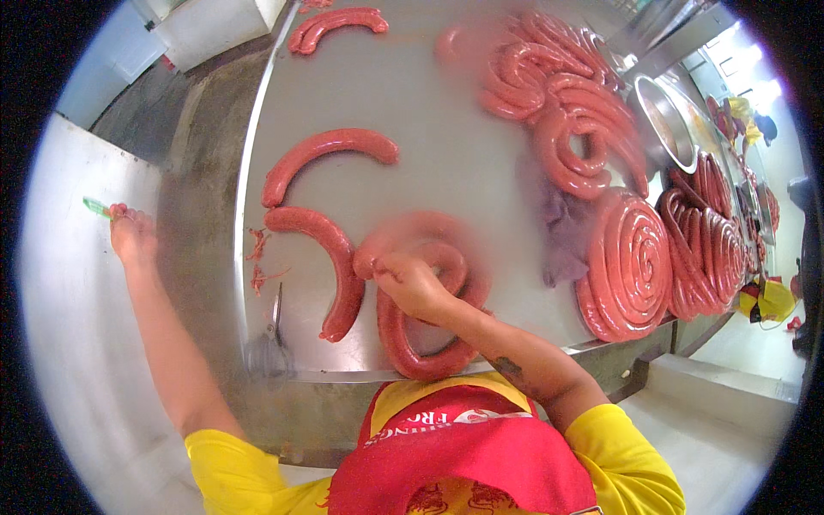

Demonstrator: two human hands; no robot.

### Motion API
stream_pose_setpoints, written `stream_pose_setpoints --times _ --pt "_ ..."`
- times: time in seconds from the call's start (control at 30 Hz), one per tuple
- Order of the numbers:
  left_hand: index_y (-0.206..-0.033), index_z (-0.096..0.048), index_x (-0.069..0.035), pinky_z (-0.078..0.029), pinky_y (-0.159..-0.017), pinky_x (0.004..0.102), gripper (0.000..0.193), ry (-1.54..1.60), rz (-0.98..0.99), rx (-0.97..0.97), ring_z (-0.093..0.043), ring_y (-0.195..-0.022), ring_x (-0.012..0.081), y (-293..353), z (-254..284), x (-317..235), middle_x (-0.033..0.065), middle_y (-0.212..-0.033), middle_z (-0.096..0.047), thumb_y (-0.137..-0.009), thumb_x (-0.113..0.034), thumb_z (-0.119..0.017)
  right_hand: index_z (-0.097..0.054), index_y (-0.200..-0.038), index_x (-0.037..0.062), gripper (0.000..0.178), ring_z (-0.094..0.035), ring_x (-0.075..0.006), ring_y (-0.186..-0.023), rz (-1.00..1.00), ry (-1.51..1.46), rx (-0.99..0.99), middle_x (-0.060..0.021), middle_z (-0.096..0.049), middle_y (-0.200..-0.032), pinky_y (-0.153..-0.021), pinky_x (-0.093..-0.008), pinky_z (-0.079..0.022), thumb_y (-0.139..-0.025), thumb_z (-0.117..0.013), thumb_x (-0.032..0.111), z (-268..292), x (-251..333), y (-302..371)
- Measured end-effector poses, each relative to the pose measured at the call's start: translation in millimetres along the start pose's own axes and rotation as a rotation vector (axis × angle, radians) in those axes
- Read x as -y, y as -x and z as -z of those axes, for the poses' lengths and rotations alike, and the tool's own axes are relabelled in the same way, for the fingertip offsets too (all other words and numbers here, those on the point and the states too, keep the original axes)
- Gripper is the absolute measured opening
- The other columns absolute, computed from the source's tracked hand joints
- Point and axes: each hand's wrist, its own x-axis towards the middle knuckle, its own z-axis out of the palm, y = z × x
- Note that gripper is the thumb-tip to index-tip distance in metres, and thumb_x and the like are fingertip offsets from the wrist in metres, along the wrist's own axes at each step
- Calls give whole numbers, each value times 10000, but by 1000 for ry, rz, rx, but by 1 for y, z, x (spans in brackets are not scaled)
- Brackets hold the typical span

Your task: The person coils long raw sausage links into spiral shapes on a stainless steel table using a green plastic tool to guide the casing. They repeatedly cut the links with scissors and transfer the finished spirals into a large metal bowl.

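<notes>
My left hand [133,233] is stretched far out past the table's left edge, its fingers closed on a slim translucent green object [96,206] whose kind I cannot make out. Over the table my right hand [412,283] is closed around the end of a thick coiled red sausage [416,348] near the front edge. To the left of it lies a curved sausage piece [342,283]. Another curved piece [330,148] lies just beyond, almost touching it. Scissors [276,318], partly blurred, rest by the left front corner, near torn casing scraps [259,276].
Two short sausages [339,26] lie at the far left of the metal table [429,112]. Piled coils [558,69] and a large spiral [631,266] fill the right side, beside a round metal bowl [661,120]. A white surface [77,300] stands left.
</notes>
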Motion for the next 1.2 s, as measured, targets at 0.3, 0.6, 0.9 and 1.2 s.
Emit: stream_pose_setpoints --times 0.3,0.6,0.9,1.2 --pt "-981 -626 -46 -398 -535 266 296 -971 354 571 -493 -595 90 142 -48 43 13 -701 -620 -915 -323 -544 -635 -961 30 234 -541 -363 -997 101 302 -117 -197 -616 -966 -899 -450 -408 -798 -519 150 -4 -3 -7" --pt "-1010 -593 -20 -476 -699 373 275 -1045 158 641 -619 -726 289 217 -78 106 146 -853 -641 -857 -249 -609 -499 -1153 59 374 -546 -396 -998 -406 646 -312 -198 -536 -1108 -861 -491 -437 -820 -569 214 96 -67 41" --pt "-1045 -539 -80 -516 -646 448 285 -1266 -147 698 -605 -795 360 253 -102 119 138 -1009 -506 -807 -208 -628 -519 -1163 57 357 -534 -436 -1016 -270 453 -292 -225 -532 -1154 -886 -497 -429 -828 -547 174 142 -80 8" --pt "-1054 -562 -100 -524 -620 423 305 -1464 -112 621 -622 -734 326 277 -111 121 114 -1024 -506 -789 -224 -646 -587 -1119 117 372 -488 -328 -1083 303 772 -175 -132 -551 -1101 -905 -404 -415 -754 -628 171 140 -78 -66"
